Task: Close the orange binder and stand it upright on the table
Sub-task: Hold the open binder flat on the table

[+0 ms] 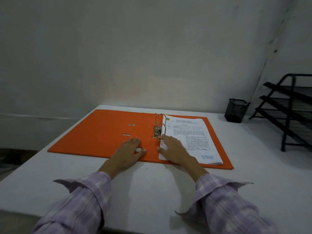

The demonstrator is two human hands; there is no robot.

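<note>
On the table [152, 191], the stiff orange binder [94, 132] is pinned open by the flat, spread-fingered left hand [130, 151] and right hand [173, 147]; its 9 o'clock cover edge is judged the best hold.

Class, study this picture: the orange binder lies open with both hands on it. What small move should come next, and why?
Probably the left hand slides to the empty left cover's outer edge and lifts it over the rings. The orange binder lies fully open and flat, the paper stack sits on the right, and the rings look shut.
</note>
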